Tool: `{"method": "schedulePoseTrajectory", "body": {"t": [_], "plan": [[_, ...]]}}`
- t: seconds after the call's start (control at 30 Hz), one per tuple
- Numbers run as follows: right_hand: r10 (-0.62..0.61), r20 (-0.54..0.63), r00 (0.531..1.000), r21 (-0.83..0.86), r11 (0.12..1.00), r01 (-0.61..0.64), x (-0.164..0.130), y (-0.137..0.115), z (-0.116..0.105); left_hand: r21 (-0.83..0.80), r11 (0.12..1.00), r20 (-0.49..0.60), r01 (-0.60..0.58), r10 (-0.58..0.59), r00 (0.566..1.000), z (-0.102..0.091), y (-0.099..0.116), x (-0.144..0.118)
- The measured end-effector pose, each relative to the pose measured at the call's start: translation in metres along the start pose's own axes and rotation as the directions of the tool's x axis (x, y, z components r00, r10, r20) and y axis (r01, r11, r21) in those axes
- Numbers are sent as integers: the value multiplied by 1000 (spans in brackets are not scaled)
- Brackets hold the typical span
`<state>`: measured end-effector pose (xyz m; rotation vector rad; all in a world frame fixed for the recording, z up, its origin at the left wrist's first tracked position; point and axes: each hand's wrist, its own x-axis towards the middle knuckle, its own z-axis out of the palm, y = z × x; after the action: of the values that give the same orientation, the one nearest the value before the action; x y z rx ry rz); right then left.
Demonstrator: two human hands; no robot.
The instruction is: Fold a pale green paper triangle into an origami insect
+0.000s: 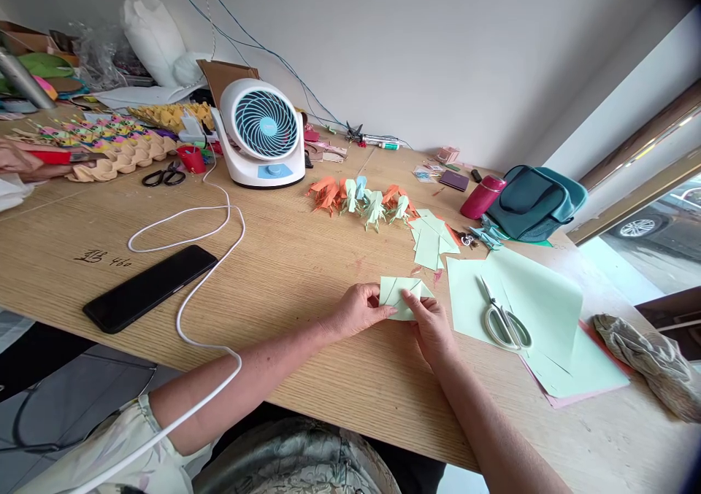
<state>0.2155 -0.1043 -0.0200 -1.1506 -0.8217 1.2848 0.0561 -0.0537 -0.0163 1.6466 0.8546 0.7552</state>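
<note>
Both hands grip one small piece of pale green folded paper (395, 290) above the table's near edge. My left hand (358, 309) pinches its left side, thumb along the lower edge. On the right part, the thumb of my right hand (432, 326) presses on the front, with the other fingers behind it. Crease lines and a pointed flap show on the paper's right. Beyond the hands lie several pale green paper pieces (430, 240) in a loose pile. Farther back stand several folded paper figures (374, 208) in orange, green and blue.
White-handled scissors (507, 322) rest on large green sheets (539, 290) at the right. A black phone (150, 287) and white cable (241, 224) lie left. Behind are a white fan (266, 133), a red bottle (483, 196) and a teal bag (537, 202). A crumpled cloth (649, 363) lies far right.
</note>
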Motion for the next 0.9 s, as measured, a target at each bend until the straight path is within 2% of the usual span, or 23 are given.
{"method": "schedulePoseTrajectory", "body": {"t": [0.27,0.43,0.67,0.9], "plan": [[11,-106,994,39,999,-7,-1,-6,2,13,1000,29,-13,12,1000,1,-4,0],[23,-101,995,83,996,-14,-1,-7,2,-18,1000,40,23,-22,999,-2,-2,0],[-36,-61,998,98,994,41,-1,-7,0,-29,999,-35,35,-36,999,-7,-1,2],[-47,-86,995,68,996,53,-1,-5,-1,-32,996,-62,79,-81,995,-10,-1,5]]}}
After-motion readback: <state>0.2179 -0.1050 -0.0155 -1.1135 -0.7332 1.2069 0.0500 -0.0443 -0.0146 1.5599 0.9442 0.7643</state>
